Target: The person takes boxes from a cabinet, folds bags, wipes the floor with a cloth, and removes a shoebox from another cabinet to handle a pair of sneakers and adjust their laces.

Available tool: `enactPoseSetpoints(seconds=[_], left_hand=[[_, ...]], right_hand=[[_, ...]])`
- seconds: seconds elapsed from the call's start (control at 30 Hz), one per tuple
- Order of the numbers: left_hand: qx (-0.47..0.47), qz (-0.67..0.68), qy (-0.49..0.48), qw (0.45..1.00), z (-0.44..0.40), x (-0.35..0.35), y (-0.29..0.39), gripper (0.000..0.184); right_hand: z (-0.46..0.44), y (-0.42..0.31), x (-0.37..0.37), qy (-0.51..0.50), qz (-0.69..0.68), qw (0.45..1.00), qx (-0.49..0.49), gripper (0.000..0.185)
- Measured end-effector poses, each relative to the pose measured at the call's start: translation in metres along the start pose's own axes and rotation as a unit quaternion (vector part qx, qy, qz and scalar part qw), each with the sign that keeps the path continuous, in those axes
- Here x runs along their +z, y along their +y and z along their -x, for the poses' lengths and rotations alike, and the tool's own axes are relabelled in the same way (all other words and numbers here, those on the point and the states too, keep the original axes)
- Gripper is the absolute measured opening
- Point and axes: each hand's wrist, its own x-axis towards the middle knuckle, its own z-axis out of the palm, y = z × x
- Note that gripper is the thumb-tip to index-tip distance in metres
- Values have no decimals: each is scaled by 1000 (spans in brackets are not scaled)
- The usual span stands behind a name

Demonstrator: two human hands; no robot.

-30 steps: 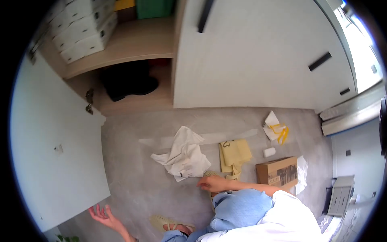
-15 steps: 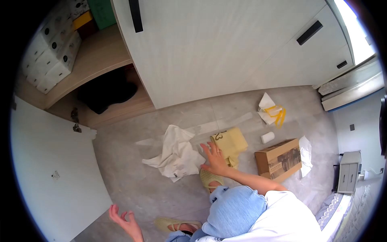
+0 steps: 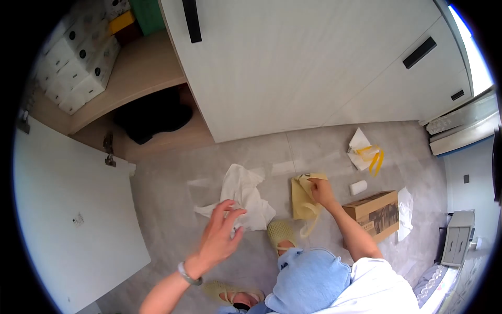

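Observation:
A folded yellow bag (image 3: 303, 201) lies on the floor, its strap trailing toward my shoe. My right hand (image 3: 321, 191) is closed on the bag's upper right part, fingertips pressed to the fabric. Left of it, a crumpled white cloth (image 3: 243, 191) is spread on the floor. My left hand (image 3: 222, 230), with a bangle on the wrist, hovers over the cloth's lower left edge, fingers apart and curved, holding nothing.
A cardboard box (image 3: 374, 214), a small white object (image 3: 358, 187) and a white bag with yellow handles (image 3: 361, 152) are at the right. An open cabinet door (image 3: 78, 209) stands left, below shelves with white boxes (image 3: 78, 68).
My left hand has come up from the lower left to the white cloth. My right hand has moved right from beside the cloth and taken hold of the yellow bag.

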Motion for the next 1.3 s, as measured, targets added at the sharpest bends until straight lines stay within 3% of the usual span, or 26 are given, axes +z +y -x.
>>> enactPoseSetpoints(seconds=[0.1, 0.13, 0.17, 0.2, 0.23, 0.27, 0.3, 0.33, 0.37, 0.43, 0.47, 0.5, 0.6, 0.67, 0.7, 0.73, 0.77, 0.8, 0.87, 0.9, 0.93, 1.0, 1.07, 1.13, 1.23, 1.3], left_hand=[[26, 25, -11, 999, -19, 15, 10, 60], [25, 30, -10, 999, -21, 21, 17, 60], [17, -21, 82, 996, -24, 25, 23, 63], [9, -52, 134, 990, -25, 24, 18, 65], [-2, -81, 186, 979, -26, 23, 14, 66], [-58, 36, 158, 985, -26, 22, -3, 71], [-111, 152, 130, 973, -24, 17, -17, 75], [-119, 147, 143, 972, -23, 6, -21, 75], [-193, 286, 104, 933, -22, -6, -25, 76], [-262, 419, 77, 866, -19, -22, -26, 76], [-103, 221, 89, 966, -15, -27, -24, 76], [62, 5, 89, 994, -11, -31, -23, 76], [113, -68, 107, 985, -6, -25, -18, 61], [162, -59, 135, 976, -5, -7, -38, 46], [194, -28, 154, 968, -3, 0, -46, 37], [191, -29, 155, 969, -1, 0, -40, 37], [45, 53, 189, 979, 0, 0, -31, 27], [-101, 134, 219, 961, -2, 0, -25, 20], [-166, 196, 222, 941, -6, -2, -23, 21], [-227, 259, 220, 913, -9, -2, -22, 24], [-226, 257, 221, 913, -10, -3, -18, 24], [-229, 254, 176, 923, -10, -5, -6, 30], [-219, 290, 159, 918, -9, -4, -12, 29], [-249, 368, 196, 874, -8, -9, -31, 29], [-292, 459, 244, 803, 0, -53, -59, 30], [-270, 424, 230, 833, 11, -75, -93, 30]], right_hand=[[21, -61, -31, 94, -1, 995, -16, 33], [27, -85, -40, 43, -152, 987, 0, 33], [29, -108, -48, -10, -300, 954, 11, 34], [30, -128, -55, -15, -299, 954, 3, 34], [30, -147, -59, -86, -426, 899, 54, 35], [28, -161, -57, -159, -541, 819, 106, 36], [23, -169, -51, -172, -540, 818, 99, 36], [20, -176, -46, -229, -600, 759, 111, 38], [17, -181, -41, -283, -652, 693, 126, 39], [5, -176, -22, -327, -647, 681, 100, 39], [3, -172, -13, -357, -648, 668, 81, 39], [4, -175, -10, -364, -646, 665, 82, 39], [6, -176, 3, -379, -691, 607, 104, 43], [4, -155, 27, -378, -641, 665, 62, 47], [5, -144, 36, -382, -640, 664, 64, 47], [7, -137, 41, -390, -724, 566, 54, 53], [6, -131, 48, -393, -797, 458, 43, 59], [9, -149, 39, -396, -797, 455, 41, 59], [21, -207, 10, -429, -804, 408, 64, 69], [28, -209, 15, -387, -734, 559, -16, 78], [34, -211, 17, -387, -734, 558, -17, 78], [45, -218, 16, -347, -389, 837, -167, 79], [40, -217, 21, -300, -380, 860, -162, 71], [22, -199, 34, -178, -512, 833, 110, 55], [5, -184, 8, -148, -595, 779, 130, 42], [4, -183, -10, -175, -602, 771, 115, 43]])
